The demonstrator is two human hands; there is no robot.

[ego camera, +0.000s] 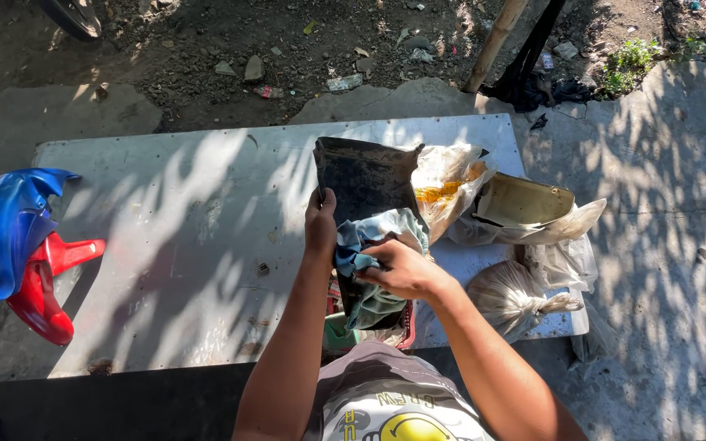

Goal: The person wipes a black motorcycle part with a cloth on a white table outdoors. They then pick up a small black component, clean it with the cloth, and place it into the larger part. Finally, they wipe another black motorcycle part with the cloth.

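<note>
Hands: left hand (320,224) clamps the left edge of a dark plastic panel (365,184), thumb over the front; right hand (402,268) is bunched around a grey-green rag (377,237) and presses it against the panel's lower face.
Panel position: held upright over the near edge of the pale metal sheet (165,245), directly in front of the person, its bottom end hidden behind the rag and hands.
Panel handling: looks like thin moulded plastic, so likely light and fairly stiff, with some flex if squeezed; the surface seems dull and grimy, perhaps slick where wet. Edges are the safest grip, as the left hand has it.
Rag handling: soft, limp, crumples to any shape; a fistful is enough.
Count, panels: one dark in hand, one blue fairing (14,224) and one red fairing (42,286) lying touching at the sheet's left end.
Count, bags: one tied clear bag (512,298) near the right elbow; at least two more loose plastic bags (451,184) beyond, one with something yellow inside; the exact number I cannot tell.
Count, other: one tan curved piece (525,200) resting on the bags.
</note>
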